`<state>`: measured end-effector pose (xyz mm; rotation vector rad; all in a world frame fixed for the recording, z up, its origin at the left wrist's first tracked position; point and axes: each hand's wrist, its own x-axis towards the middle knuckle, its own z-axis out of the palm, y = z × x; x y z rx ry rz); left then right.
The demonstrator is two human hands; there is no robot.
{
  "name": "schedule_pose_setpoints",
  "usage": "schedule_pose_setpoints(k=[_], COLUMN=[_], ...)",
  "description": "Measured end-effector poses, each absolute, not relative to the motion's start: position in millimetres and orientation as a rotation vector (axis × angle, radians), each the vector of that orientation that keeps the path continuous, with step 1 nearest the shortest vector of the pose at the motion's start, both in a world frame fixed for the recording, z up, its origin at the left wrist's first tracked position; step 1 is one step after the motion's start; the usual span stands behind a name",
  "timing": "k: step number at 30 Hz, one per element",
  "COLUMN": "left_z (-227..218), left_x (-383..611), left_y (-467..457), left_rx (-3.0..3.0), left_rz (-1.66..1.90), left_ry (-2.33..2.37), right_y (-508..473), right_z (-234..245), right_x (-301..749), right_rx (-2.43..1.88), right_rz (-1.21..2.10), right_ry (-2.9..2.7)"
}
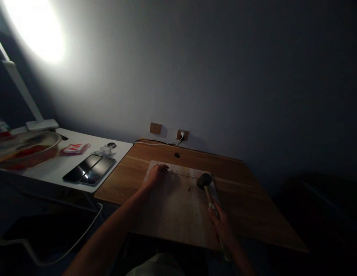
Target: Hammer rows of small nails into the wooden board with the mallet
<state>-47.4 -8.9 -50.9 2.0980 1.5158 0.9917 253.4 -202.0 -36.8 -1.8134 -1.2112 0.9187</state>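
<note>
The person's left hand [155, 175] is resting on a pale wooden board [178, 214], its fingers curled over and its fingertips [164, 167] coming down right beside the left end of a row of small nails [181, 173] that is running along the board's far edge. The fingers are mostly closed, but I cannot tell whether they are pinching a nail or only pressing on the wood. The right hand [221, 224] is wrapped firmly around the wooden handle of a mallet [209, 195], its fingers closed all the way around, and the handle's butt is sticking out below the fist. The mallet's black head is sitting near the right end of the row, though I cannot tell whether it is touching the board. A few small dark marks are showing on the board between the hands. The board is lying flat on a wooden desk [247, 214], with its near edge hanging over the desk's front. Behind it, a white plug [182, 135] is sitting in a wall socket, with a white cable [158, 143] running along the desk's back edge. To the left, two phones [89, 169] are lying side by side on a white table [56, 174], near a red and white packet [74, 148] and a blurred dish [25, 150], while a lamp [37, 34] is shining brightly against the wall.
</note>
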Motion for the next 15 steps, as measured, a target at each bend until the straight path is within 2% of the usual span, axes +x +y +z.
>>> schedule_pose_setpoints(k=[8,15], left_z=[-40.0,-46.3], left_x=[-43.4,-45.1], left_y=[-10.1,-14.3], left_rx=[2.108,2.297], left_rz=[0.937,0.923], left_ry=[1.595,1.478], right_y=[-204.2,-204.3], right_z=[-30.2,-31.5], right_x=[251.5,252.9], right_rx=[-1.808,-1.809], right_rz=[0.952,0.904], right_ry=[-1.187,-1.235])
